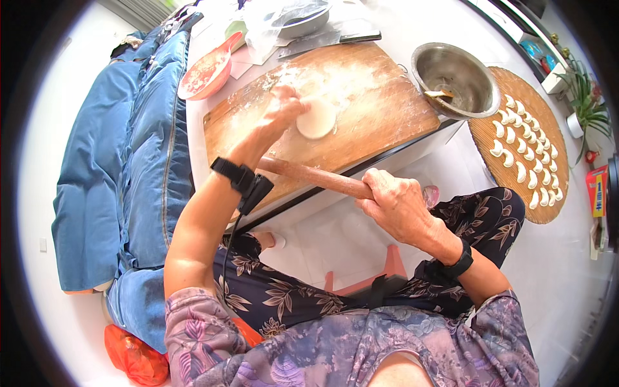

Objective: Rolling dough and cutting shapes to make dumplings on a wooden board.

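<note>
My left hand [286,107] grips the edge of a flat round dough wrapper [316,118] over a floured wooden board [387,116]. The fingertips are partly hidden behind the knuckles. In my right hand [394,200] is one end of a wooden rolling pin [319,178]. The pin slants up to the left across the board's near edge, apart from the wrapper, and its far end passes behind my left wrist. Loose white flour [355,80] lies scattered over the board's far half.
Right of the board stands a metal bowl [457,80] with a utensil in it. Beyond it, a round woven mat [529,145] carries several crescent dumplings. A pink flour scoop [208,72], a cleaver [312,44] and another bowl [304,22] sit behind. A blue-covered sofa [150,145] flanks the left.
</note>
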Motion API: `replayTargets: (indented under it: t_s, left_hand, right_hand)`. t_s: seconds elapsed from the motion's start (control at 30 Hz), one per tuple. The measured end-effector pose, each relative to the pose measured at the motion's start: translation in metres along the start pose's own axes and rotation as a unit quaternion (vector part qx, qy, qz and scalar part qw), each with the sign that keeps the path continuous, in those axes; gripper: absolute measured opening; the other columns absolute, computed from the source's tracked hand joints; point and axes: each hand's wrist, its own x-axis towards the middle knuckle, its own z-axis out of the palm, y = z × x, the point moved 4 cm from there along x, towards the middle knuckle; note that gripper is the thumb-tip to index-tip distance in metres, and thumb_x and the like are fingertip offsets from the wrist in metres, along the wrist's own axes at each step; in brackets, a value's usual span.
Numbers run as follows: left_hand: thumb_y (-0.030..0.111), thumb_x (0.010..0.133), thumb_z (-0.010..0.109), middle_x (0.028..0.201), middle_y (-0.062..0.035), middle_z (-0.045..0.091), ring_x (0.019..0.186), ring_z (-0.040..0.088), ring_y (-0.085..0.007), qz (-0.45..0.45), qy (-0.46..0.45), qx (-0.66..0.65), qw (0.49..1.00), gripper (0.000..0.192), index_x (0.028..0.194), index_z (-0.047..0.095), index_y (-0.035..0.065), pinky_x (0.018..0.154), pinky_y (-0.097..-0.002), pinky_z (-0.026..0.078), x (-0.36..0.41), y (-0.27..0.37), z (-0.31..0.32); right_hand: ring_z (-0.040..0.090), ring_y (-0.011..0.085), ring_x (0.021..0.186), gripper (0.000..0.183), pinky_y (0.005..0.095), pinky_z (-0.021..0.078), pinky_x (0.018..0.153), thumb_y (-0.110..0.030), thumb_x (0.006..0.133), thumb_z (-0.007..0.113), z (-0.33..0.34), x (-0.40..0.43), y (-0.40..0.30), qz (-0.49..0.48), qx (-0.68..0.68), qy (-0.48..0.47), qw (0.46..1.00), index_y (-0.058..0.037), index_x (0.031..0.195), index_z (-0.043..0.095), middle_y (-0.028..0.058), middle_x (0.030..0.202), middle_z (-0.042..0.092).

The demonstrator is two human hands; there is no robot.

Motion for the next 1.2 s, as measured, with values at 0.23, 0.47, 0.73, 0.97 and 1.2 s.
replayTargets:
  t_s: [0.23,0.47,0.73,0.97,1.2]
  left_hand:
    - [0.016,0.080,0.069,0.103,-0.0104,0.048,0.087,0.052,-0.0175,0.016,0.025,-0.034,0.999,0.033,0.103,0.051,0.0015,0.066,-0.0309,0.048,0.042,-0.022,-0.008]
    - [0.011,0.078,0.068,0.081,-0.0081,0.056,0.066,0.057,-0.0150,-0.073,-0.037,-0.036,0.996,0.026,0.096,0.058,-0.0042,0.060,-0.0271,0.048,-0.002,-0.014,0.008]
    - [0.026,0.093,0.055,0.102,-0.0172,0.066,0.088,0.064,-0.0255,0.141,0.024,0.219,0.965,0.035,0.109,0.061,-0.0047,0.078,-0.0330,0.048,-0.046,0.010,-0.013]
    - [0.049,0.097,0.033,0.145,-0.0238,0.034,0.137,0.028,-0.0344,0.292,-0.005,0.372,0.881,0.065,0.134,0.042,-0.0048,0.114,-0.0410,0.018,-0.052,-0.035,-0.004]
    - [0.053,0.094,0.026,0.150,-0.0225,0.026,0.142,0.018,-0.0323,0.201,-0.008,0.376,0.905,0.074,0.141,0.032,-0.0035,0.115,-0.0436,0.007,0.022,-0.021,0.015]
  right_hand:
    - [0.060,0.0349,0.073,0.025,0.0423,0.0482,0.063,-0.016,0.077,0.068,-0.010,0.002,0.008,0.017,-0.014,0.018,1.000,-0.0035,0.090,0.051,0.0149,0.079,0.058]
    - [0.062,0.0347,0.067,0.025,0.0431,0.0491,0.059,-0.016,0.077,0.067,-0.017,0.000,0.013,-0.017,-0.028,0.051,0.998,-0.0020,0.088,0.050,0.0164,0.077,0.059]
    - [0.062,0.0346,0.069,0.025,0.0431,0.0489,0.060,-0.017,0.078,0.068,-0.018,0.004,0.014,-0.015,-0.023,0.044,0.999,-0.0023,0.089,0.050,0.0155,0.078,0.059]
    - [0.063,0.0334,0.067,0.026,0.0410,0.0494,0.058,-0.025,0.083,0.066,-0.022,0.011,0.025,0.020,-0.051,0.038,0.998,-0.0032,0.088,0.053,0.0149,0.073,0.062]
    - [0.061,0.0340,0.060,0.048,0.0418,0.0457,0.052,-0.048,0.094,0.047,-0.037,0.045,0.057,0.046,-0.182,0.125,0.974,-0.0042,0.077,0.058,0.0153,0.065,0.060]
